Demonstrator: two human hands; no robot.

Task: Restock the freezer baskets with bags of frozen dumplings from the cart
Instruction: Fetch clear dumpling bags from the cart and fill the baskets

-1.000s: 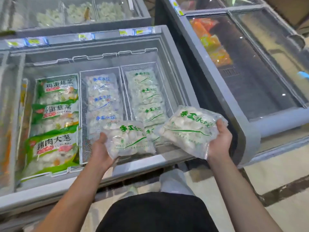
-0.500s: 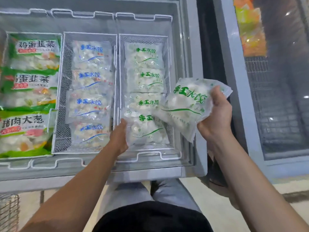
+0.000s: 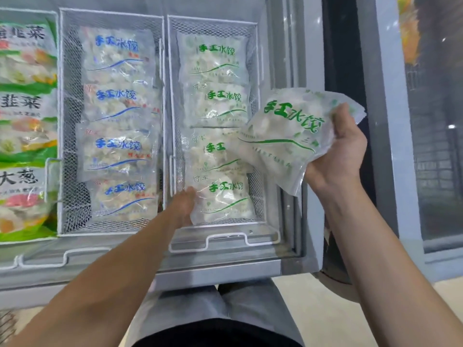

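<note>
An open chest freezer point(image 3: 225, 269) fills most of the frame, its grey front rim running across the lower middle, with a pale floor showing at the lower right. A second freezer with a glass lid point(image 3: 436, 146) stands along the right edge of the frame.

Inside the open freezer, two white wire baskets sit side by side. The middle basket point(image 3: 72, 196) holds a column of four clear bags printed in blue point(image 3: 117, 101). The right basket point(image 3: 259, 186), in the centre of the frame, holds a column of clear bags printed in green point(image 3: 215, 58). At the far left of the frame lie larger bags with green and white packaging point(image 3: 22, 121).

The left hand point(image 3: 184, 209) reaches into the near end of the right basket and holds the left edge of the nearest green-printed bag point(image 3: 225, 199), which lies at the bottom of that column; its fingers are hidden under the bag, so the exact hold cannot be told.

The right hand point(image 3: 343, 151) is at the right of centre, above the right rim of the freezer. Its fingers and thumb are curled round the end of another green-printed bag of dumplings point(image 3: 283, 139), held up in the air and tilted, its lower left corner overlapping the right basket.
</note>
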